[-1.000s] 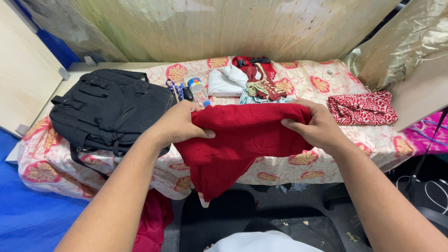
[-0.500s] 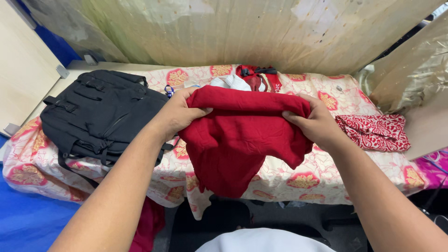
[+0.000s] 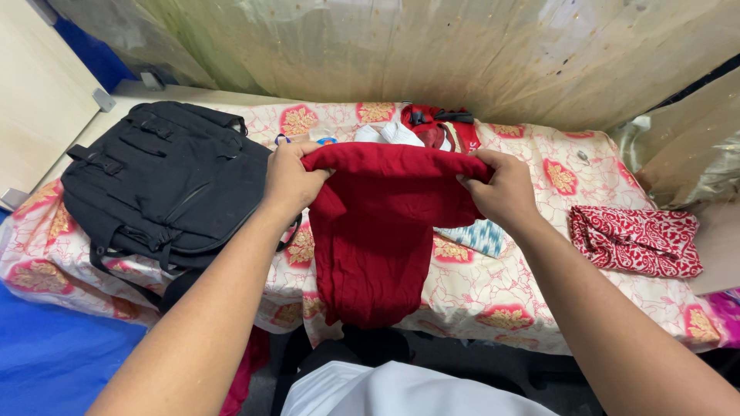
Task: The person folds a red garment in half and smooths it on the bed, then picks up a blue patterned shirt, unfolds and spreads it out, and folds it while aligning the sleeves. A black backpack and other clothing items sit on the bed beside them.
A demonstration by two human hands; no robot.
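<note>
A dark red knit garment (image 3: 378, 231) hangs folded over in front of me, above the near edge of a floral sheet (image 3: 509, 293). My left hand (image 3: 289, 181) grips its upper left corner. My right hand (image 3: 501, 189) grips the upper right corner. The cloth's lower part drops below the sheet's front edge. Behind the garment lie a white cloth (image 3: 389, 132), a red piece with black trim (image 3: 439, 123) and a blue-and-white patterned cloth (image 3: 474, 235), each partly hidden.
A black backpack (image 3: 166, 181) lies on the left of the sheet. A folded red-and-white patterned cloth (image 3: 636, 239) sits at the right. A crinkled plastic-covered wall (image 3: 401, 46) stands behind. A blue surface (image 3: 46, 354) lies at lower left.
Both hands have lifted the red garment up and away from me. The top edge is now stretched wider between them, and the cloth hangs longer.
</note>
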